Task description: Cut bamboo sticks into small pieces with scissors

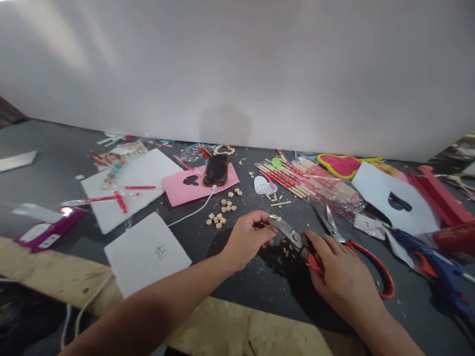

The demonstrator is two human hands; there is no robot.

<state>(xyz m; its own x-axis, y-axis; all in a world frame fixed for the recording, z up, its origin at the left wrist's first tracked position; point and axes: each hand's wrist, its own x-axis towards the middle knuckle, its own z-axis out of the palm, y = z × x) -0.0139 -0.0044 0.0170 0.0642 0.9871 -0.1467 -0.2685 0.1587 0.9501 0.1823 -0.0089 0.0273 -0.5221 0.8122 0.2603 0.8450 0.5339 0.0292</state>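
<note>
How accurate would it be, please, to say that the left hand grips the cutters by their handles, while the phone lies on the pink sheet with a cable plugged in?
One correction: the head view shows the right hand, not the left hand, gripping the cutters by their handles; the phone lies on the pink sheet with a cable plugged in.

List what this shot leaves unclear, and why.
All in the head view:
Whatever the left hand may pinch: its own fingers largely hide it.
The cutter's handles: mostly covered by the right hand.
The blue glue gun: partly cut off by the right edge.
The purple object: too blurred to identify.
</note>
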